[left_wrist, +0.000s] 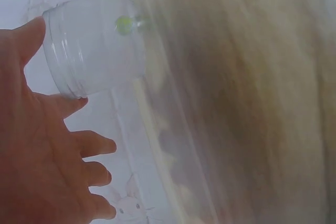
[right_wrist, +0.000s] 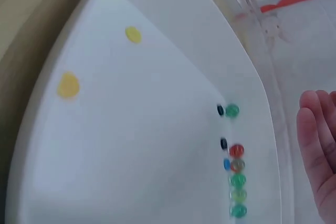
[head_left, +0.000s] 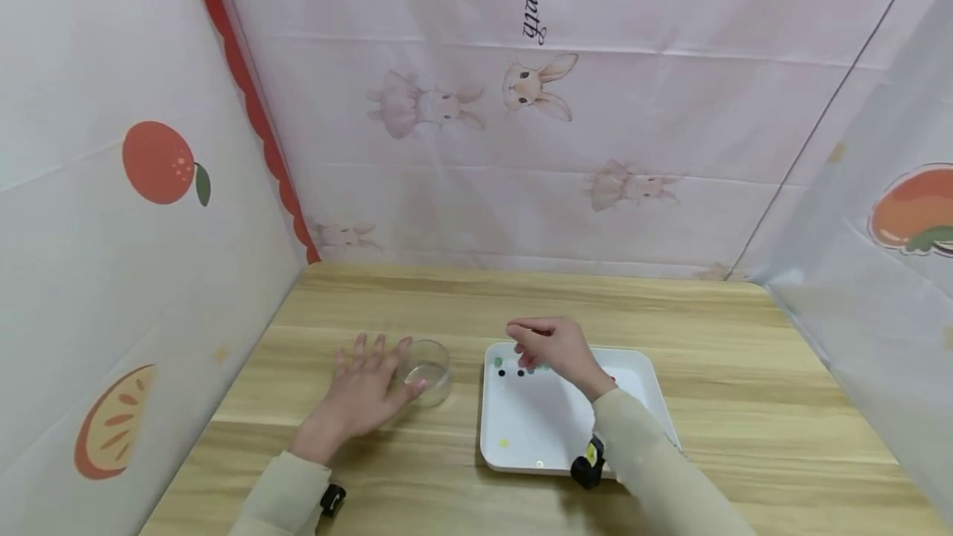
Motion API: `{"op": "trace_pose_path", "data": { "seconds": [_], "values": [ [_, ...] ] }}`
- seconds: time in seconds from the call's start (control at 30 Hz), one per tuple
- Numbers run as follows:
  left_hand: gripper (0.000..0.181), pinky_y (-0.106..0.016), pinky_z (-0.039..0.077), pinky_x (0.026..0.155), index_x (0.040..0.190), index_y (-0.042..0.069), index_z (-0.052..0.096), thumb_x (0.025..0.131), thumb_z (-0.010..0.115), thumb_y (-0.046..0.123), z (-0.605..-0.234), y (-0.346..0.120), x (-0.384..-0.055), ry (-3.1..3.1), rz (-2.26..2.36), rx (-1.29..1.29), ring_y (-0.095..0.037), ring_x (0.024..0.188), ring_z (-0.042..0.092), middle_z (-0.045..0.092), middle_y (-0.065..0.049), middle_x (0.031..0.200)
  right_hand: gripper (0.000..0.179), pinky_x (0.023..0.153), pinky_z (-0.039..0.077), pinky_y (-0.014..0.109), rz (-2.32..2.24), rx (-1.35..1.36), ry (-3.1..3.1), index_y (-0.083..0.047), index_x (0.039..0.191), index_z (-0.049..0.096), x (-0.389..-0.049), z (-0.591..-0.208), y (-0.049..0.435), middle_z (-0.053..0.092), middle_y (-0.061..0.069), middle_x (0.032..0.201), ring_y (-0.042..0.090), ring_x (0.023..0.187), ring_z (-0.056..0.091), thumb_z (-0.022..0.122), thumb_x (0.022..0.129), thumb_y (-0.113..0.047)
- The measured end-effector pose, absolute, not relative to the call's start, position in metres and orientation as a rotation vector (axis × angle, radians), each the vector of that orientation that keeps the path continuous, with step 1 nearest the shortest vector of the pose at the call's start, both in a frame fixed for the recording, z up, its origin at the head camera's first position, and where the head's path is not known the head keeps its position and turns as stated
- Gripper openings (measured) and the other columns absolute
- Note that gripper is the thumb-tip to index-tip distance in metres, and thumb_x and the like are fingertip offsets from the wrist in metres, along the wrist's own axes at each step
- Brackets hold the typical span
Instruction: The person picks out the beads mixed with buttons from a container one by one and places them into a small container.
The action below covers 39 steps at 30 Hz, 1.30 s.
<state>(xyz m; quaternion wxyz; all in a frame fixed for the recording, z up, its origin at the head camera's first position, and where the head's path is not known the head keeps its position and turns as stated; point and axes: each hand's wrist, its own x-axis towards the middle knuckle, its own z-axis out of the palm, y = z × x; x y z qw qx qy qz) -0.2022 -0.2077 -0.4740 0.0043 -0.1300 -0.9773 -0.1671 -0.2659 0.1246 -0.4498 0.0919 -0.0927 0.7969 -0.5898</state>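
A light wood-grain table (head_left: 759, 412) is boxed in by hanging cloths: a white cloth printed with orange fruit (head_left: 59, 271) on the left, a pale pink cloth printed with rabbits (head_left: 476, 222) at the back, a red scalloped border (head_left: 241, 77) between them. The cream right sleeve (head_left: 658, 457) and a black-and-yellow wrist device (head_left: 588, 466) reach across the tray's right part, hiding some of it from the head view.

The white rounded rectangular plastic tray (head_left: 532, 420) holds a row of small round green, red and yellow-green beads (right_wrist: 238, 180) along its far wall, with two small black pieces (right_wrist: 223, 144) and a blue one just beside the row, and two yellow pieces (right_wrist: 68, 85) near the opposite edge. Left of the tray stands a clear cylindrical jar (left_wrist: 94, 40), upright, a yellow-green bead (left_wrist: 124, 25) showing low in it.

The left hand (head_left: 357, 395) has its fingers spread, thumb and forefinger touching the jar's rim. The right hand (head_left: 557, 347) hovers above the tray's far side, fingertips drawn together; whether they grip anything cannot be told
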Motion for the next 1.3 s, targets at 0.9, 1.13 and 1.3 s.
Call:
{"op": "trace_pose_path", "data": {
  "seconds": [0.9,1.13,1.3],
  "values": [
    [0.083,-0.082,0.004,0.121,0.167,0.015,0.031,0.105,0.04,0.07,-0.483,-0.204,-0.201,-3.005,-0.463,-0.41,-0.06,0.156,0.015,0.029,-0.033,0.167,0.046,0.071,0.065,0.037,-1.68,-0.023,2.486,-0.005,0.134,0.073,-0.26,-0.477,0.2,0.078,0.016,0.091,0.018,0.071,0.072,0.074,0.1,-0.035],
    [0.082,-0.082,0.005,0.121,0.167,0.015,0.032,0.105,0.041,0.068,-0.48,-0.204,-0.2,-3.006,-0.466,-0.415,-0.061,0.156,0.016,0.03,-0.034,0.166,0.032,0.063,0.059,0.029,-1.605,0.016,2.533,-0.007,0.125,0.078,-0.26,-0.481,0.2,0.075,0.012,0.08,0.015,0.065,0.064,0.073,0.101,-0.028],
    [0.081,-0.082,0.005,0.121,0.167,0.016,0.031,0.106,0.041,0.067,-0.479,-0.204,-0.201,-3.01,-0.458,-0.414,-0.06,0.156,0.017,0.03,-0.034,0.166,0.024,0.058,0.055,0.028,-1.554,0.005,2.587,-0.008,0.12,0.08,-0.26,-0.485,0.2,0.072,0.009,0.075,0.015,0.062,0.061,0.072,0.101,-0.021]
  ]
}}
